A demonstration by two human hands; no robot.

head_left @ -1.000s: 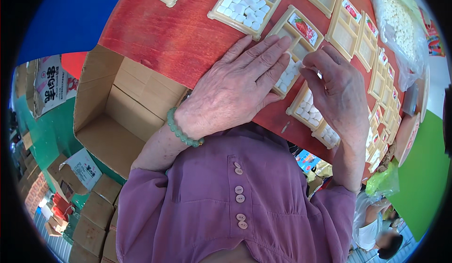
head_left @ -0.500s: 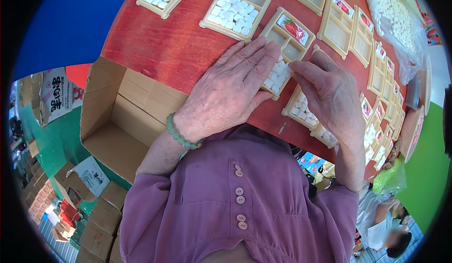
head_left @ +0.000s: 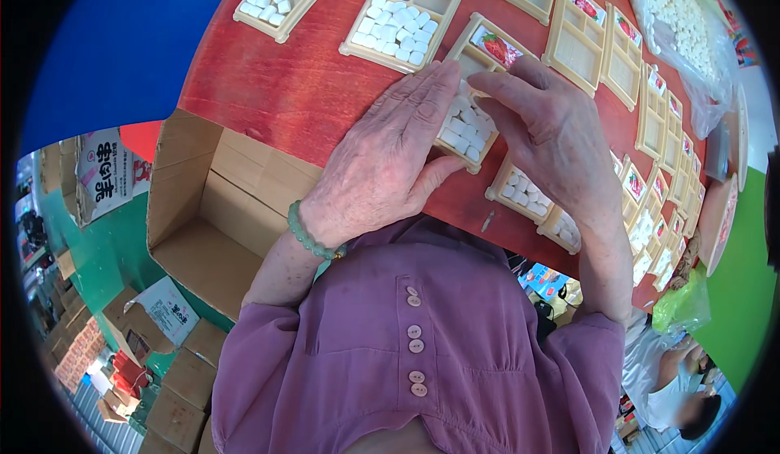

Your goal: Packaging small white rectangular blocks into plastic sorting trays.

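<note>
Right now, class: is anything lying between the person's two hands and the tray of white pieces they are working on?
Nothing visible. The left hand lies flat against the tray, and the right hand rests on its other side, fingers over the white pieces.

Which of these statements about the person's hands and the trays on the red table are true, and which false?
1. Both hands rest on one tray of white pieces. True: the left hand and right hand cover the same tray.
2. The table is green. False: the table is red.
3. The left wrist wears a green bead bracelet. True.
4. The cardboard box is full of trays. False: it stands open and empty.
5. The person wears a blue shirt. False: the shirt is purple.
</note>
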